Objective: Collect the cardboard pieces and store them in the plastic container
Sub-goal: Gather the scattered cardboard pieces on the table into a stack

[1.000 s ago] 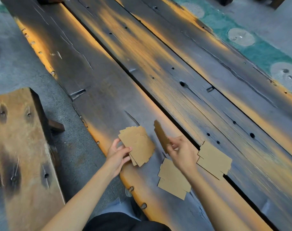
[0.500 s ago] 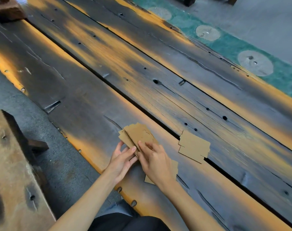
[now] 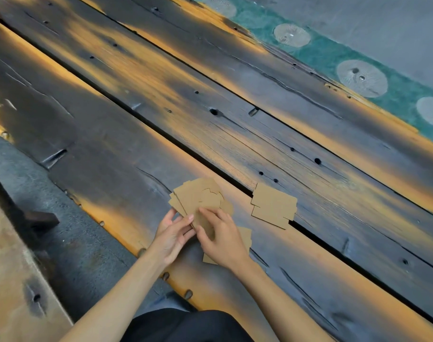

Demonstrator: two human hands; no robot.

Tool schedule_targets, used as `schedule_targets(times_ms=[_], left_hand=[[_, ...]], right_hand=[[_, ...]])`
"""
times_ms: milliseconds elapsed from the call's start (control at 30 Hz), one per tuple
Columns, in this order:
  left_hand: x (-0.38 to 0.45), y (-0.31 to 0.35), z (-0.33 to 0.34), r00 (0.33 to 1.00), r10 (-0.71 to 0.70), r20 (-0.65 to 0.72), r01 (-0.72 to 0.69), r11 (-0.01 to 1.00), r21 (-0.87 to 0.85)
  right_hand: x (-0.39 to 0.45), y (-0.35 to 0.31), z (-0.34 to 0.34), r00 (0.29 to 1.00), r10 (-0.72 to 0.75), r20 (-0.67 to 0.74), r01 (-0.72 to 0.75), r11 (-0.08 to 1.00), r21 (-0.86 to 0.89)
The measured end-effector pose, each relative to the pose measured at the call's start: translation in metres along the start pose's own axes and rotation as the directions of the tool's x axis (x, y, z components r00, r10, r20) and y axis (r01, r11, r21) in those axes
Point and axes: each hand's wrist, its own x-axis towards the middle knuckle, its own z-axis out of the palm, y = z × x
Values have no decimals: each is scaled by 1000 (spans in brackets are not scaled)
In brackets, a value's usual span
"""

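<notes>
A fanned stack of brown cardboard pieces (image 3: 198, 197) is held above the dark wooden table (image 3: 111, 154). My left hand (image 3: 172, 234) grips the stack's lower left edge. My right hand (image 3: 221, 239) rests its fingers on the stack's lower right, pressing a piece onto it. Two overlapping cardboard pieces (image 3: 273, 206) lie on the table to the right, across a gap between planks. Another cardboard pile (image 3: 245, 236) lies mostly hidden under my right hand. No plastic container is in view.
A wooden bench (image 3: 15, 280) stands at lower left, beside the table's near edge. A green strip with pale round patches (image 3: 334, 60) runs along the table's far side, over a grey floor. Dark gaps run between the planks.
My right hand carried a single cardboard piece left and laid it onto the stack in my left hand. The camera view shifted, so the table pieces now appear further right.
</notes>
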Motion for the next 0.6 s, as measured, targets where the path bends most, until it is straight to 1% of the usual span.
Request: schedule_targets(times_ms=[100,167,267,300,367,433,500,600], left_hand=[[2,0,-9,996,6,-85,-2,999,52],[2,2,-15,990,17,-140,-7,997,75],[1,10,-25,980,30,-196,-15,997,77],[0,12,-28,978,30,-209,-15,997,74],[-1,16,-33,973,33,-229,-16,997,75],[-3,19,-37,969,34,-244,-14,996,84],[-4,21,-39,967,31,-254,-9,996,87],[-5,21,-40,965,22,-262,-1,997,83]], right_hand=[[1,16,-2,998,36,49,-38,998,52],[0,31,-3,997,71,23,-72,996,50],[-1,59,-5,982,187,-8,-186,982,16],[-1,68,-6,976,217,1,-217,976,-32],[-1,83,-7,964,256,67,-241,955,-173],[-3,93,-6,950,266,166,-201,923,-329],[-5,99,-2,932,264,248,-133,887,-442],[-9,104,5,928,245,281,-73,858,-508]])
